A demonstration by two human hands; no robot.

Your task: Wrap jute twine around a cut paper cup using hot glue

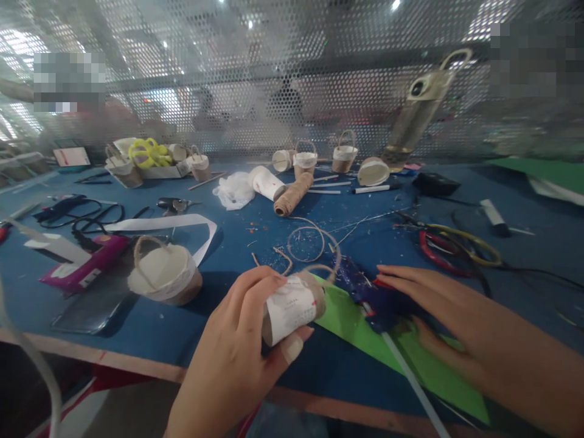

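My left hand (249, 328) is closed around a small paper cup (294, 307), tilted on its side. The cup has a white printed wall and brown twine at its far end. From that end a strand of twine (310, 225) loops back toward a twine roll (294, 194). A dark blue glue gun (381, 304) lies on a green paper sheet (347, 316), with a white glue stick (413, 377) jutting from its rear. Over its handle is my right hand (424, 304), fingers stretched out and thumb apart; whether the palm touches it is hidden.
A finished twine basket (166, 274) stands at left, near a purple power strip (86, 264) and a phone (93, 310). Several small baskets (344, 152) line the back beside a mesh screen (283, 79). Scissors (451, 246) and cables lie right; a bottle (417, 112) leans behind.
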